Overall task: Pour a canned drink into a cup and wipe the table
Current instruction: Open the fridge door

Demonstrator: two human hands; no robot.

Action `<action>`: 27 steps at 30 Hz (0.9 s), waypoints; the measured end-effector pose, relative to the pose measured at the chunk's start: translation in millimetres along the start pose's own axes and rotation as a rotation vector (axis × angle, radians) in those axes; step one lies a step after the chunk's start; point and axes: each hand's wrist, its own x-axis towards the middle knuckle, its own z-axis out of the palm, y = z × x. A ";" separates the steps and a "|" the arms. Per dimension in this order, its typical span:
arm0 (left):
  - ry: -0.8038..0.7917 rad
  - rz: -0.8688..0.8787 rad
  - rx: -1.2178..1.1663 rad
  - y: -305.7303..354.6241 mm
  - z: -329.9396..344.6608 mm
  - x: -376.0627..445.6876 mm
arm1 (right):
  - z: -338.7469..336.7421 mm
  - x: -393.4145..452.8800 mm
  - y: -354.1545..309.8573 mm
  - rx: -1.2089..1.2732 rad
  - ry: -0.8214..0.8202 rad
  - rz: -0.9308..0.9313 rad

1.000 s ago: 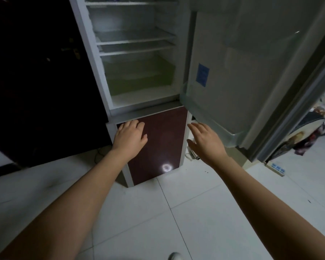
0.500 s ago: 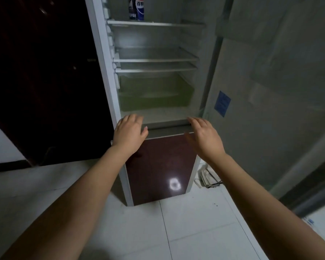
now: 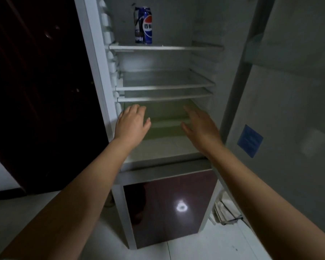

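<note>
A blue Pepsi can (image 3: 143, 25) stands upright on the top glass shelf (image 3: 165, 47) of the open fridge, towards its left side. My left hand (image 3: 131, 124) hovers in front of the lower compartment with relaxed fingers and holds nothing. My right hand (image 3: 201, 126) is stretched out beside it, fingers straight, also empty. Both hands are well below the can. No cup or cloth is in view.
The fridge door (image 3: 289, 109) stands open on the right with a blue sticker (image 3: 250, 140) on its inside. Two lower shelves (image 3: 165, 87) hold nothing. Below is a dark red freezer door (image 3: 169, 207). A dark wooden door (image 3: 36, 91) is at left. Folded papers (image 3: 225, 211) lie on the tiled floor.
The view has tilted up, so the can is now fully visible. Both hands have risen from the freezer door's top edge to the lower fridge compartment.
</note>
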 end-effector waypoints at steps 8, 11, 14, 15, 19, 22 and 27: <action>0.111 0.012 0.004 -26.2 -10.0 100.4 | 13.1 112.6 -5.6 0.122 0.182 -0.064; 0.157 0.017 0.006 -29.2 -13.0 129.5 | 11.6 150.5 -11.7 0.137 0.218 -0.091; 0.229 -0.005 -0.004 -33.4 -16.0 157.1 | 11.7 186.6 -16.9 0.125 0.239 -0.128; 0.249 -0.012 0.002 -35.1 -16.9 165.9 | 11.6 197.5 -18.0 0.116 0.252 -0.145; 0.277 -0.050 0.060 -44.3 -14.8 198.2 | 14.2 237.2 -19.8 0.125 0.282 -0.173; 0.313 -0.057 0.094 -47.8 -10.6 215.0 | 18.3 265.1 -19.0 0.150 0.284 -0.196; 0.368 -0.025 0.126 -57.4 -0.4 227.7 | 19.4 311.5 -21.4 0.255 0.263 -0.153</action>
